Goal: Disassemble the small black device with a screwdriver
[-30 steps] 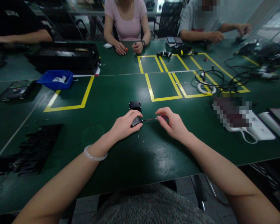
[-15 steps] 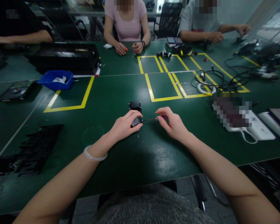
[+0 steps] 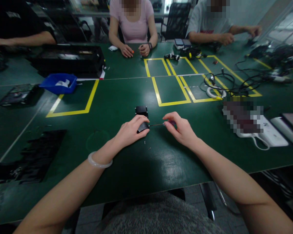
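My left hand (image 3: 132, 130) is closed around a small black part (image 3: 142, 127) on the green table, thumb on the near side and fingers on the far side. A second small black block (image 3: 141, 110) touches or lies just beyond it. In my right hand (image 3: 179, 128) is a screwdriver (image 3: 158, 124), its handle mostly hidden by the fingers. The thin shaft lies level, its tip meeting the right side of the black part. Two tiny screws (image 3: 145, 142) rest on the table nearer to me.
A blue tray (image 3: 48, 85) stands at the left before a long black housing (image 3: 70, 58). Flat black parts (image 3: 41, 152) lie at near left. Cables (image 3: 234, 81) and a white power strip (image 3: 273, 133) occupy the right. Three people sit around the far side.
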Demonstrator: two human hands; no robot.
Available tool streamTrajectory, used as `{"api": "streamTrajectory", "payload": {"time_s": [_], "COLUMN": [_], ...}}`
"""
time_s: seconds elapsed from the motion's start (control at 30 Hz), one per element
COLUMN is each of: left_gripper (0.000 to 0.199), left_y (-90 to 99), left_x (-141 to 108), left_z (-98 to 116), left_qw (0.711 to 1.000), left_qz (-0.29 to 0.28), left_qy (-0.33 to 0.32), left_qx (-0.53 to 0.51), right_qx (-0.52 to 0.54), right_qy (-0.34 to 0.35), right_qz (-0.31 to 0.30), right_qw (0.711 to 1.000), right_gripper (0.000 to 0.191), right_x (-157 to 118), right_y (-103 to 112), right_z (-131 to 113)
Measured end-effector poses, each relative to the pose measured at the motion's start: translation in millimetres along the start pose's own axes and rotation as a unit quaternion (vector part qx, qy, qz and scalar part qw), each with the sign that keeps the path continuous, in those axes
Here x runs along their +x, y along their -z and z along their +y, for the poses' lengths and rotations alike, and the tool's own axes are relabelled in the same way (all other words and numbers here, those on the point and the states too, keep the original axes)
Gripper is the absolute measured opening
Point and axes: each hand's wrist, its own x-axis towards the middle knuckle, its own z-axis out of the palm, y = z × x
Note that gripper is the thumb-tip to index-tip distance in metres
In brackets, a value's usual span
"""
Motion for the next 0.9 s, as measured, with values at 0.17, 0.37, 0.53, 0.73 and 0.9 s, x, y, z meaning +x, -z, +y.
{"api": "streamTrajectory", "payload": {"time_s": [0.17, 0.37, 0.53, 0.73, 0.9], "left_gripper": [0.032, 0.031, 0.032, 0.031, 0.032], "left_y": [0.4, 1.5, 1.6, 1.8, 1.2], "left_x": [-0.2, 0.5, -0.2, 0.1, 0.0], "left_z": [0.7, 1.3, 1.3, 2.4, 1.7], "left_qw": [1.0, 1.0, 1.0, 1.0, 1.0], "left_qz": [-0.004, -0.005, -0.005, -0.005, -0.004], "left_qy": [0.003, 0.005, 0.002, 0.004, 0.006], "left_qx": [0.0, -0.001, -0.002, 0.0, 0.0], "right_qx": [0.002, 0.009, -0.004, 0.01, 0.004], "right_qy": [-0.002, -0.002, -0.008, -0.002, 0.0], "right_qz": [-0.015, -0.002, -0.015, -0.003, -0.015], "right_qw": [1.0, 1.0, 1.0, 1.0, 1.0], "right_gripper": [0.015, 0.017, 0.016, 0.018, 0.015], "right_x": [0.5, -0.2, 0.1, -0.6, 0.5], "right_y": [0.7, -0.3, 0.7, -0.7, 0.5], "right_z": [0.9, 0.2, 0.3, 0.0, 0.1]}}
